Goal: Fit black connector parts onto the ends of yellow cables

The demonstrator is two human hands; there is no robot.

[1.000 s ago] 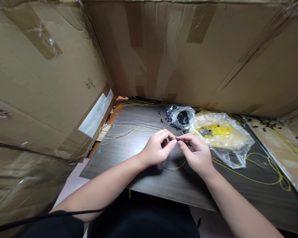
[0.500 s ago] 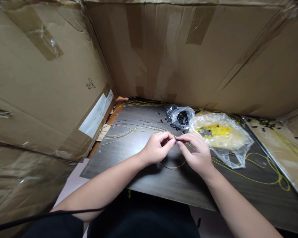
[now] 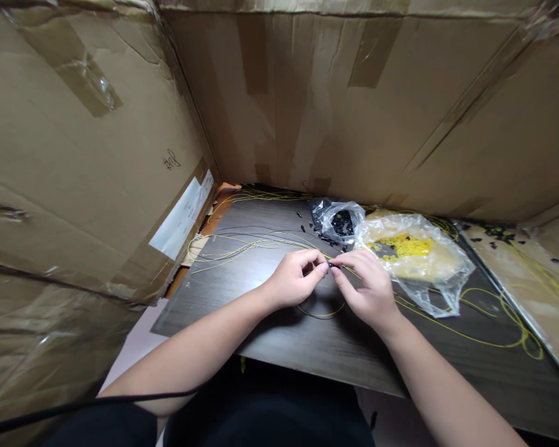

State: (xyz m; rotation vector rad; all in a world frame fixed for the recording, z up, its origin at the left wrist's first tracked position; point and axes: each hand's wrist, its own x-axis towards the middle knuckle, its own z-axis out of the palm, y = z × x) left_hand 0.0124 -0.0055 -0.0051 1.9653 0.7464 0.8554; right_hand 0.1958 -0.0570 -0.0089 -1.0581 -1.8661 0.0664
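My left hand [image 3: 298,277] and my right hand [image 3: 368,285] meet over the middle of the dark wooden board [image 3: 251,316]. A tiny black part [image 3: 330,266] sits between their fingertips, pinched by thumb and forefinger from both sides. Its exact shape is mostly hidden. A thin wire loop [image 3: 323,318] hangs below the hands, its ends passing out of sight behind them. To the left lie several long yellow and black wires [image 3: 242,248]. Just beyond my right hand is a clear plastic bag of small yellow pieces [image 3: 410,245].
Behind the hands stands a smaller clear bag of black parts [image 3: 342,223], with loose black pieces [image 3: 323,236] around it. A coiled yellow wire [image 3: 524,335] lies at the right. Cardboard walls [image 3: 307,112] enclose the back and sides. More black parts [image 3: 498,233] lie at far right.
Both hands stay nearly in place, with only slight finger movement around the black part. The camera view has shifted a little.
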